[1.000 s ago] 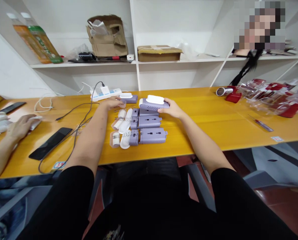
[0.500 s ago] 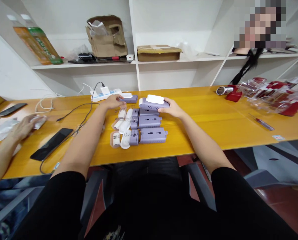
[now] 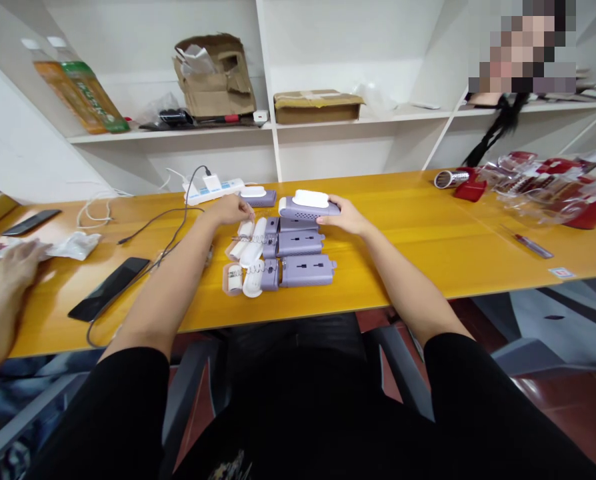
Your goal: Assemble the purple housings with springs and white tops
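My right hand (image 3: 347, 215) grips the right end of a purple device with a white top (image 3: 311, 200), above a row of opened purple devices (image 3: 301, 243). My left hand (image 3: 235, 209) is closed, its fingertips at the upper end of the white parts (image 3: 247, 230); what they hold, if anything, is too small to name. Just behind that hand lies another purple device with a white top (image 3: 259, 196). Nearer the table's front edge lie an opened purple device (image 3: 308, 271), a white oval part (image 3: 253, 280) and a white roll-shaped part (image 3: 235, 278), with coiled wires across them.
Another person's hand (image 3: 18, 263) is at the left by a plastic bag (image 3: 75, 246). A black phone (image 3: 108, 290), a cable (image 3: 178, 233) and a power strip (image 3: 213, 190) lie on the left. Red items in clear wrapping (image 3: 553, 187) and a screwdriver (image 3: 534, 247) are at the right.
My left hand has moved from the rear purple device toward the white parts and its fingers have closed. The other person's hand has shifted left, off the plastic bag. My right hand keeps its grip.
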`<act>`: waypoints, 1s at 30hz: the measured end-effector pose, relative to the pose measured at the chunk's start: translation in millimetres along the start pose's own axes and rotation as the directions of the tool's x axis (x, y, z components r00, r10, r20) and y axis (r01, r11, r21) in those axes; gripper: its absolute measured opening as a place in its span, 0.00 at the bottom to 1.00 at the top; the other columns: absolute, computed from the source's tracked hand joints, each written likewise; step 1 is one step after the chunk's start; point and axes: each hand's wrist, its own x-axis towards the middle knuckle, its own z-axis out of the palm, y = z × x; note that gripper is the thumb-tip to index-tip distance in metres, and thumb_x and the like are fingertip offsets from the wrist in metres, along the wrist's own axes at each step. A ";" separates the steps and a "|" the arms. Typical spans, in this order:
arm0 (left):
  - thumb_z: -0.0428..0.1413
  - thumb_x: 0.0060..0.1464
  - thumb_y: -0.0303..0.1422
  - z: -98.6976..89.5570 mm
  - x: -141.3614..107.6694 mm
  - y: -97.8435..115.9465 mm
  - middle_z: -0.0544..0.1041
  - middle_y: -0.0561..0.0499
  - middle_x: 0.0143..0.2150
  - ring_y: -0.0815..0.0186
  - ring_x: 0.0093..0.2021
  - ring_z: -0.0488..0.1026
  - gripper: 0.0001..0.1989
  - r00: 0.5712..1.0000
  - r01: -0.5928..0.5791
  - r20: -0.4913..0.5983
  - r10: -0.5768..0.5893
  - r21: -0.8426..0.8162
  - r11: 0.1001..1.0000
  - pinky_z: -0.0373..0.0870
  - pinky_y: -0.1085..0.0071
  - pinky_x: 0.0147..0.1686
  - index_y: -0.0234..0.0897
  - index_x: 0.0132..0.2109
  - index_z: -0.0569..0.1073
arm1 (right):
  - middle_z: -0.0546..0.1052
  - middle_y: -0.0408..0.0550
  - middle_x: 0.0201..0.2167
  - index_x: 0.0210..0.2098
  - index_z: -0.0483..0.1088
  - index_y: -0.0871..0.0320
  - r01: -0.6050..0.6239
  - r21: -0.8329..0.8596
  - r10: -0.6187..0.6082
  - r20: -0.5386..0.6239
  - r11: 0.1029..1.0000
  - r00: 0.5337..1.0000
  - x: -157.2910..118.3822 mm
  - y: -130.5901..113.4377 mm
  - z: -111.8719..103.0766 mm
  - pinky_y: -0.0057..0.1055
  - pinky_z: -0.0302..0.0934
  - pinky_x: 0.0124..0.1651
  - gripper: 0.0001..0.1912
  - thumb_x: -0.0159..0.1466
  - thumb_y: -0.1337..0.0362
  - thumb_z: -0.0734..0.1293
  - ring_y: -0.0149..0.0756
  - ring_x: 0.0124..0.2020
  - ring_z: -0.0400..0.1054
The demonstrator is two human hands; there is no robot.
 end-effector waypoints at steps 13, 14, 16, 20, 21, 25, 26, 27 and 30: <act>0.67 0.51 0.45 -3.2 -25.4 -9.2 0.93 0.44 0.49 0.52 0.49 0.87 0.16 0.978 -0.154 0.116 0.173 -0.156 0.976 0.85 0.57 0.57 0.42 0.43 0.90 | 0.89 0.59 0.60 0.59 0.84 0.54 0.011 0.009 -0.011 -0.032 1.000 0.999 2.2 1.3 -0.1 0.74 0.73 0.77 0.48 0.47 0.36 0.90 0.69 0.63 0.82; 0.67 0.50 0.44 -2.3 -26.2 -8.9 0.93 0.44 0.49 0.52 0.49 0.86 0.16 0.977 -0.155 0.124 0.175 -0.153 0.976 0.85 0.57 0.56 0.42 0.42 0.90 | 0.89 0.59 0.60 0.59 0.84 0.54 0.013 0.011 -0.013 -0.031 1.000 0.999 2.0 0.9 -0.1 0.74 0.73 0.77 0.48 0.47 0.36 0.91 0.69 0.63 0.82; 0.67 0.50 0.43 -1.3 -26.4 -8.7 0.92 0.44 0.47 0.51 0.49 0.86 0.15 0.975 -0.153 0.141 0.173 -0.142 0.978 0.84 0.57 0.55 0.42 0.42 0.90 | 0.89 0.58 0.60 0.59 0.84 0.54 0.011 0.014 -0.011 -0.028 1.000 1.000 1.6 -0.3 -0.1 0.74 0.72 0.78 0.48 0.47 0.36 0.91 0.69 0.64 0.82; 0.67 0.50 0.44 -0.6 -23.9 -9.9 0.91 0.44 0.45 0.52 0.47 0.85 0.16 0.969 -0.159 0.165 0.185 -0.158 0.975 0.83 0.58 0.53 0.42 0.42 0.89 | 0.89 0.59 0.61 0.59 0.85 0.54 -0.001 0.023 0.001 -0.021 1.000 1.000 0.9 -3.3 0.1 0.73 0.72 0.77 0.48 0.47 0.36 0.91 0.70 0.64 0.82; 0.67 0.50 0.45 -0.4 -23.3 -10.2 0.91 0.44 0.46 0.52 0.47 0.84 0.16 0.966 -0.162 0.173 0.191 -0.166 0.973 0.83 0.58 0.52 0.42 0.43 0.89 | 0.89 0.60 0.61 0.59 0.85 0.55 0.000 0.026 0.001 -0.022 1.000 1.000 0.7 -4.1 0.2 0.73 0.72 0.77 0.48 0.47 0.36 0.90 0.70 0.64 0.82; 0.67 0.49 0.46 0.8 -21.9 -11.0 0.91 0.43 0.47 0.51 0.48 0.85 0.20 0.965 -0.158 0.182 0.187 -0.165 0.974 0.84 0.57 0.54 0.41 0.46 0.89 | 0.89 0.59 0.60 0.59 0.84 0.55 0.009 0.022 -0.008 -0.023 1.000 1.000 0.0 -7.2 0.9 0.72 0.73 0.76 0.49 0.46 0.35 0.90 0.69 0.63 0.82; 0.67 0.48 0.46 1.3 -21.7 -11.2 0.91 0.43 0.47 0.51 0.48 0.85 0.20 0.967 -0.154 0.177 0.182 -0.162 0.975 0.84 0.57 0.54 0.41 0.46 0.89 | 0.89 0.59 0.59 0.59 0.84 0.55 0.010 0.016 -0.010 -0.020 1.000 1.000 -0.2 -7.9 1.0 0.72 0.73 0.76 0.49 0.47 0.35 0.90 0.69 0.63 0.82; 0.68 0.48 0.46 1.7 -21.4 -11.5 0.91 0.43 0.47 0.51 0.48 0.85 0.21 0.969 -0.148 0.173 0.175 -0.159 0.976 0.84 0.56 0.54 0.41 0.46 0.89 | 0.89 0.59 0.59 0.58 0.84 0.55 0.012 0.011 -0.012 -0.016 1.000 1.000 -0.3 -8.6 1.0 0.72 0.73 0.76 0.48 0.47 0.35 0.90 0.69 0.63 0.81; 0.68 0.48 0.47 2.9 -20.9 -12.4 0.91 0.41 0.49 0.48 0.50 0.86 0.22 0.975 -0.131 0.161 0.153 -0.140 0.981 0.84 0.52 0.58 0.41 0.48 0.89 | 0.88 0.59 0.58 0.58 0.84 0.55 0.018 0.002 -0.018 -0.008 1.000 1.000 -0.6 -10.3 1.1 0.71 0.74 0.76 0.47 0.47 0.35 0.90 0.68 0.62 0.81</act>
